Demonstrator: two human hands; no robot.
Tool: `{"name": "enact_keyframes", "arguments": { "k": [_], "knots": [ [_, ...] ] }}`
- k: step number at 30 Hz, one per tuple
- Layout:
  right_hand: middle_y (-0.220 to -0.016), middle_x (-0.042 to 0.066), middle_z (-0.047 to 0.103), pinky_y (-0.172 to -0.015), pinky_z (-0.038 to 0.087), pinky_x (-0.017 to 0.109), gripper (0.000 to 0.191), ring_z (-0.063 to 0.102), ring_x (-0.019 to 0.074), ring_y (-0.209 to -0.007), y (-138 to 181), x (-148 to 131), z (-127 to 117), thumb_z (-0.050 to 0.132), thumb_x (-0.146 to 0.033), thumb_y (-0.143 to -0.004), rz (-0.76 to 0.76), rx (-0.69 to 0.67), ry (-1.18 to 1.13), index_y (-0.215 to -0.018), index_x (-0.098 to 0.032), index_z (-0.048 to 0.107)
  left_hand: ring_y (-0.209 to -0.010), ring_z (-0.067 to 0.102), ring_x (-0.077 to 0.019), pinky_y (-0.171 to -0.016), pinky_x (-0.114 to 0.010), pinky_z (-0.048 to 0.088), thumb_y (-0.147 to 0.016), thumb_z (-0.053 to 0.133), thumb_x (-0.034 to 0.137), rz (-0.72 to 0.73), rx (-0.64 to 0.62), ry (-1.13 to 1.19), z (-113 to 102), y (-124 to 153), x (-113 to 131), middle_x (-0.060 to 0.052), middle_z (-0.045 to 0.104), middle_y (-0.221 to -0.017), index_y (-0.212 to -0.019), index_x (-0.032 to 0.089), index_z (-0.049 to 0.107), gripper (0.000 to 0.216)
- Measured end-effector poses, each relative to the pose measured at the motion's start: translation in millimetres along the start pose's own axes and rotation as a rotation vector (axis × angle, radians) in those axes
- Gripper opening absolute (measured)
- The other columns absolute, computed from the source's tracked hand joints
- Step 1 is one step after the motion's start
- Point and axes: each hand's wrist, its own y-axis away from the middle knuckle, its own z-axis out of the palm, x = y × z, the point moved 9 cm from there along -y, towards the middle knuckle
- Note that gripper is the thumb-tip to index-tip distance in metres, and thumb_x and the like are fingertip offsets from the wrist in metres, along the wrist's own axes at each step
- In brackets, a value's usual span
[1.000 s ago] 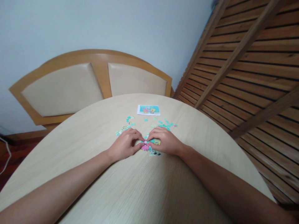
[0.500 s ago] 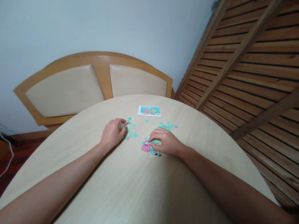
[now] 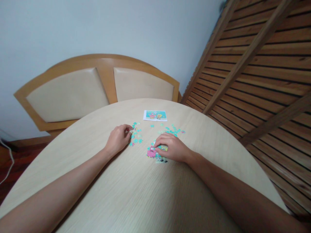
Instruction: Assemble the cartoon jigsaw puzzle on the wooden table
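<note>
A small part-built jigsaw [image 3: 153, 152] with a pink figure and a yellow figure lies on the round wooden table [image 3: 150, 194]. My right hand [image 3: 171, 147] rests on its right side, fingers curled and pressing it down. My left hand [image 3: 119, 139] is out to the left, its fingertips pinched on a small loose puzzle piece [image 3: 131, 131] at the edge of a scatter of teal pieces [image 3: 136, 137]. More loose teal pieces [image 3: 173, 130] lie just beyond my right hand.
A reference picture card [image 3: 155, 115] lies flat near the far edge of the table. Behind the table stands a padded wooden bench back [image 3: 97, 87] against a pale wall. A slatted wooden panel [image 3: 262, 71] rises on the right.
My left hand has left the joined puzzle and moved out left to the loose pieces, closing its fingertips on one. My right hand has stayed on the puzzle.
</note>
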Motion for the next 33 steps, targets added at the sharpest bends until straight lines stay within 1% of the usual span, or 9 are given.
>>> {"name": "enact_keyframes", "arguments": {
  "k": [3, 6, 8, 11, 14, 19, 22, 26, 33],
  "knots": [
    [-0.087, 0.004, 0.074, -0.083, 0.05, 0.033, 0.003, 0.068, 0.0191, -0.085, 0, 0, -1, 0.069, -0.019, -0.085, -0.001, 0.007, 0.01, -0.085, -0.02, 0.072, -0.088, 0.065, -0.023, -0.079, -0.035, 0.05, -0.089, 0.055, 0.023, 0.003, 0.018, 0.082, 0, 0, 1, -0.009, 0.071, -0.098, -0.105, 0.017, 0.066, 0.021],
    [-0.085, 0.004, 0.074, -0.083, 0.05, 0.033, 0.007, 0.067, 0.0186, -0.084, -1, 0, -2, 0.066, -0.02, -0.088, 0.016, 0.001, 0.022, -0.084, -0.02, 0.071, -0.082, 0.065, -0.0211, -0.076, -0.033, 0.051, -0.088, 0.054, 0.023, 0.008, 0.042, 0.175, -1, 1, 4, -0.007, 0.07, -0.092, -0.103, 0.017, 0.066, 0.02],
    [-0.086, 0.004, 0.075, -0.083, 0.049, 0.033, 0.011, 0.067, 0.0181, -0.084, -1, 2, -2, 0.064, -0.021, -0.091, 0.035, -0.008, 0.027, -0.083, -0.021, 0.071, -0.082, 0.065, -0.0203, -0.077, -0.033, 0.051, -0.088, 0.053, 0.022, 0.042, 0.082, 0.226, -6, 2, 10, -0.006, 0.07, -0.092, -0.102, 0.017, 0.066, 0.019],
    [-0.089, 0.004, 0.076, -0.084, 0.049, 0.033, 0.016, 0.067, 0.0182, -0.086, -1, 5, -2, 0.061, -0.022, -0.094, 0.058, -0.013, 0.04, -0.082, -0.021, 0.072, -0.086, 0.065, -0.0196, -0.081, -0.034, 0.052, -0.089, 0.053, 0.02, 0.127, 0.126, 0.29, -11, 8, 27, -0.007, 0.07, -0.099, -0.106, 0.017, 0.064, 0.02],
    [-0.092, 0.004, 0.076, -0.086, 0.05, 0.034, 0.017, 0.068, 0.0191, -0.089, 0, 8, -1, 0.06, -0.023, -0.094, 0.078, -0.012, 0.061, -0.084, -0.021, 0.073, -0.087, 0.066, -0.0182, -0.081, -0.032, 0.053, -0.092, 0.052, 0.02, 0.196, 0.095, 0.367, -9, 17, 47, -0.006, 0.071, -0.103, -0.11, 0.019, 0.064, 0.022],
    [-0.094, 0.004, 0.076, -0.087, 0.05, 0.034, 0.015, 0.068, 0.0195, -0.09, 1, 8, -1, 0.061, -0.021, -0.093, 0.085, -0.019, 0.068, -0.085, -0.021, 0.074, -0.086, 0.067, -0.0165, -0.079, -0.029, 0.054, -0.093, 0.056, 0.024, 0.234, -0.021, 0.48, 1, 29, 71, -0.006, 0.073, -0.098, -0.105, 0.018, 0.067, 0.017],
    [-0.095, 0.005, 0.076, -0.087, 0.05, 0.034, 0.014, 0.068, 0.0195, -0.09, 0, 6, -2, 0.061, -0.021, -0.093, 0.075, -0.015, 0.067, -0.086, -0.021, 0.074, -0.085, 0.067, -0.0156, -0.078, -0.028, 0.055, -0.093, 0.058, 0.027, 0.214, -0.068, 0.538, 7, 30, 73, -0.006, 0.072, -0.097, -0.105, 0.017, 0.067, 0.018],
    [-0.095, 0.005, 0.076, -0.086, 0.05, 0.035, 0.013, 0.068, 0.0195, -0.09, -1, 4, -1, 0.061, -0.021, -0.093, 0.045, -0.019, 0.044, -0.088, -0.021, 0.074, -0.079, 0.068, -0.0144, -0.071, -0.026, 0.055, -0.092, 0.06, 0.029, 0.149, -0.094, 0.631, 12, 29, 68, -0.006, 0.072, -0.093, -0.102, 0.016, 0.066, 0.018],
    [-0.095, 0.005, 0.076, -0.086, 0.05, 0.035, 0.012, 0.068, 0.0197, -0.09, -1, -1, 1, 0.062, -0.024, -0.093, 0.009, -0.042, 0.006, -0.089, -0.021, 0.073, -0.079, 0.069, -0.0143, -0.072, -0.025, 0.055, -0.092, 0.06, 0.028, 0.13, -0.104, 0.675, 14, 28, 67, -0.006, 0.073, -0.093, -0.102, 0.016, 0.065, 0.017]
  ]
}}
